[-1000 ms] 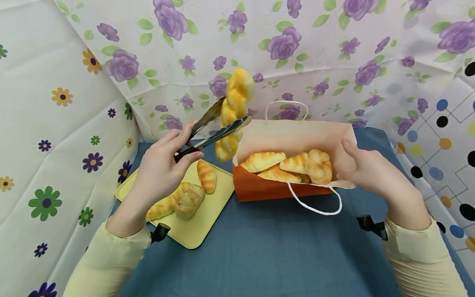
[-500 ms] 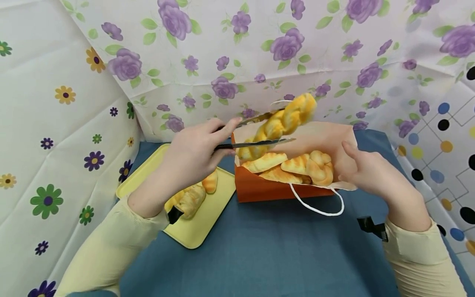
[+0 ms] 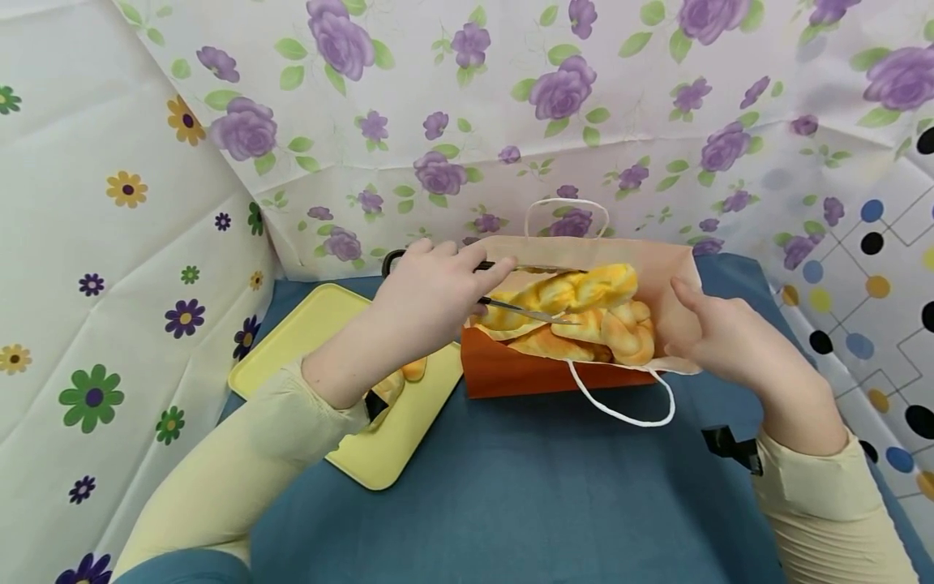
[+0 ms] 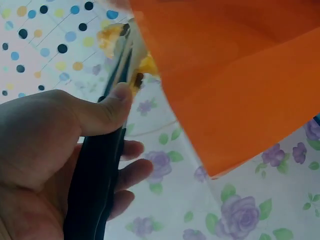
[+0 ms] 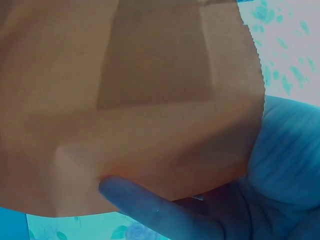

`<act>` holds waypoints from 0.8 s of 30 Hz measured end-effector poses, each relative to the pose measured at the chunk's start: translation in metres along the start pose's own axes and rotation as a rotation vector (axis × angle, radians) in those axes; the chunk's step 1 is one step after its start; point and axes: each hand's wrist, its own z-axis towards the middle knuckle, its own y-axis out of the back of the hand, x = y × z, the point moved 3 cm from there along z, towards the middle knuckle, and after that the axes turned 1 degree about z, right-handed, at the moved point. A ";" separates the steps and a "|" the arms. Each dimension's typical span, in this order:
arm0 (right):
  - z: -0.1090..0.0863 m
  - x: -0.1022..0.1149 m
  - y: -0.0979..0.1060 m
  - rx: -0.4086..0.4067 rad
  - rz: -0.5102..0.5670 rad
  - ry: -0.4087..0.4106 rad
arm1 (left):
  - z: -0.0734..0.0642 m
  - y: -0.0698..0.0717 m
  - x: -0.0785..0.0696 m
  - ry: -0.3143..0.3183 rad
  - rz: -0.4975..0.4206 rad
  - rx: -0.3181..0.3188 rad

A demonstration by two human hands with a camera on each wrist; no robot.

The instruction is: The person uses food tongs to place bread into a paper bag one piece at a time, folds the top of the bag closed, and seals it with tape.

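Note:
My left hand (image 3: pixel 438 292) grips black-handled tongs (image 4: pixel 95 175), with thumb on one arm and fingers around the other. Between the tong arms lies a yellow braided bread loaf (image 3: pixel 606 282), tilted a little and held over the mouth of an orange paper bag (image 3: pixel 525 377). Part of the loaf's left end is behind the tongs. My right hand (image 3: pixel 737 332) pinches the bag's right edge, the thumb lying against the paper in the right wrist view. Inside the bag, a knotted roll (image 3: pixel 633 349) and several other breads show under the loaf.
A yellow tray (image 3: pixel 292 332) stands left of the bag, partly covered by my left forearm. On it a small bread roll (image 3: pixel 414 370) and another bread peek out. A white cord handle (image 3: pixel 620 415) hangs over the bag's front; another rises behind.
My left hand has swung right and lowered the tongs with the braided loaf from beside the bag to over its mouth. The loaf has turned from upright to nearly level. My right hand stays put.

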 end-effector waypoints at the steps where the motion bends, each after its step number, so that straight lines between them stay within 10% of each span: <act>1: 0.000 0.000 0.000 -0.001 0.000 0.000 | 0.001 -0.002 -0.001 -0.001 0.006 0.032; 24: -0.002 -0.004 0.000 0.014 0.005 -0.003 | 0.013 -0.028 -0.015 -0.054 0.117 0.145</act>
